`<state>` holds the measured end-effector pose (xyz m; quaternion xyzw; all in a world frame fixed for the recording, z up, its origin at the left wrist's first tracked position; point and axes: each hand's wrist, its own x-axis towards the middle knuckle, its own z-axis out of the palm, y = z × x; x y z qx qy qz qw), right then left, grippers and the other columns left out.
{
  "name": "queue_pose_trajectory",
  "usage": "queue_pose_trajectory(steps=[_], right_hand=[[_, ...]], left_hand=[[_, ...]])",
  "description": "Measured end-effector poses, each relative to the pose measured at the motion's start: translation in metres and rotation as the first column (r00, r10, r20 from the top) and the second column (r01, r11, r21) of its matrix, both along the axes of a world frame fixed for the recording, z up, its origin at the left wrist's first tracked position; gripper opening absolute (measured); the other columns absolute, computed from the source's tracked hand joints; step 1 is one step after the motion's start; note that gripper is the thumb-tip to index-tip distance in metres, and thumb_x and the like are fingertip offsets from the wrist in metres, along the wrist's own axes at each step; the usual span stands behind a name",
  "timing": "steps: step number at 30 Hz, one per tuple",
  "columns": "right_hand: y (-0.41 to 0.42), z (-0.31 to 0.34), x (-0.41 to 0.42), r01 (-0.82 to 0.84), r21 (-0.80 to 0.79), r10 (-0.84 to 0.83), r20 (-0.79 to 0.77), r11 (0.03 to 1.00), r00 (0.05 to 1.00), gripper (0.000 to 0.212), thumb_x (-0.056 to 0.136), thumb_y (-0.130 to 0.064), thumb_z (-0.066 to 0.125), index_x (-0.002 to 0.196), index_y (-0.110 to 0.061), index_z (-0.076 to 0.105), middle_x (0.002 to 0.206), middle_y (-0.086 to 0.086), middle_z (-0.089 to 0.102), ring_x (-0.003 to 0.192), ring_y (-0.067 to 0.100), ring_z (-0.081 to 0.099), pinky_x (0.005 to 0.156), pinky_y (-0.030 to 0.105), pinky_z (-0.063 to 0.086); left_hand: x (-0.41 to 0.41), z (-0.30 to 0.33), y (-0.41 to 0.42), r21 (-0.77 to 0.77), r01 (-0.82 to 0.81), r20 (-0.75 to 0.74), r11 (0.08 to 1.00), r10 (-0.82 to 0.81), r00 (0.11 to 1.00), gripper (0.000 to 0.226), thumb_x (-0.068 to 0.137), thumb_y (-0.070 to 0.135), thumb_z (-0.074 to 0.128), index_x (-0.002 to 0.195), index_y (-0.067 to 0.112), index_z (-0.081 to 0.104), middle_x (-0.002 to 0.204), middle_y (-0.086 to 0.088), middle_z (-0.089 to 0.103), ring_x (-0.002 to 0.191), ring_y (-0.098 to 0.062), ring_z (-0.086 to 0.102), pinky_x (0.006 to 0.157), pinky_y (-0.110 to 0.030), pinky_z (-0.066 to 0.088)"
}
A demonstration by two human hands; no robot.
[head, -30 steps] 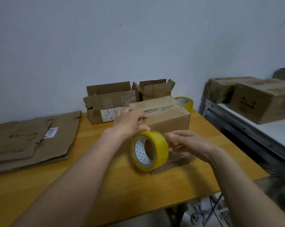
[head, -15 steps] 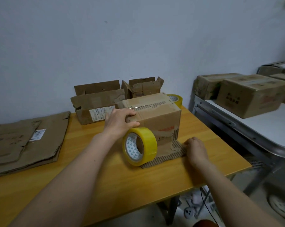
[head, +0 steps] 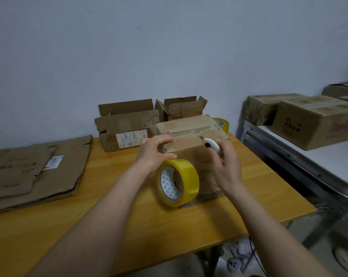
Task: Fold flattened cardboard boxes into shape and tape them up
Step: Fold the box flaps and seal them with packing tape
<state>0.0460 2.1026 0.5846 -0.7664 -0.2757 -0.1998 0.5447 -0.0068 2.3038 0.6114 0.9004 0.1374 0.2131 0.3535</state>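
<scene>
Left hand [head: 154, 154]: grip curled on the near top edge of the closed cardboard box [head: 191, 136], tape roll [head: 178, 182] hanging just below it.
Right hand [head: 226, 166]: grip pinching a small white cutter [head: 212, 145], tip over the box top.
Box: mid-bench [head: 113, 222].
Two open boxes [head: 125, 128] behind; contents not visible.
Flattened cardboard [head: 29, 170]: stacked, left.

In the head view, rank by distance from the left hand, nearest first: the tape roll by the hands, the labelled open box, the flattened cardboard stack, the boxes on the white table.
1. Tape roll, just below the left hand.
2. Labelled open box, behind the hand.
3. Flattened cardboard stack, at the table's left end.
4. Boxes on the white table, far right.
</scene>
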Motion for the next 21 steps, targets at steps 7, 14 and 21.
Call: queue_pose_trajectory(steps=[7, 14, 21], right_hand=[[0.047, 0.034, -0.001, -0.419, -0.19, 0.382, -0.201, 0.888, 0.902, 0.015, 0.1, -0.031, 0.045, 0.086, -0.026, 0.046, 0.08, -0.011, 0.049, 0.071, 0.002, 0.046, 0.066, 0.027, 0.037], [0.049, 0.031, 0.006, -0.386, -0.202, 0.345, -0.207, 0.9, 0.915, 0.015, 0.098, -0.033, 0.049, 0.089, -0.02, 0.05, 0.091, 0.004, 0.06, 0.083, 0.019, 0.055, 0.071, 0.037, 0.043], [0.047, 0.027, 0.009, -0.406, -0.21, 0.369, -0.196, 0.889, 0.909, 0.009, 0.097, -0.031, 0.051, 0.092, -0.024, 0.052, 0.087, -0.006, 0.06, 0.079, 0.008, 0.055, 0.068, 0.031, 0.043]], left_hand=[[-0.031, -0.013, -0.017, -0.682, -0.171, -0.164, 0.711, 0.078, 0.983, 0.099, 0.06, 0.063, 0.079, 0.138, 0.017, 0.039, 0.124, 0.0, 0.055, 0.097, -0.011, 0.056, 0.073, -0.026, 0.047], [-0.048, -0.044, -0.025, -0.732, 0.049, -0.042, 0.68, -0.118, 0.992, 0.057, 0.061, 0.029, 0.076, 0.112, 0.033, 0.051, 0.111, 0.002, 0.062, 0.094, -0.014, 0.066, 0.077, -0.031, 0.056], [-0.037, -0.064, -0.028, -0.677, -0.048, 0.029, 0.735, 0.092, 0.995, 0.01, 0.088, 0.005, 0.066, 0.095, 0.011, 0.067, 0.092, -0.006, 0.072, 0.083, -0.016, 0.066, 0.066, -0.019, 0.051]])
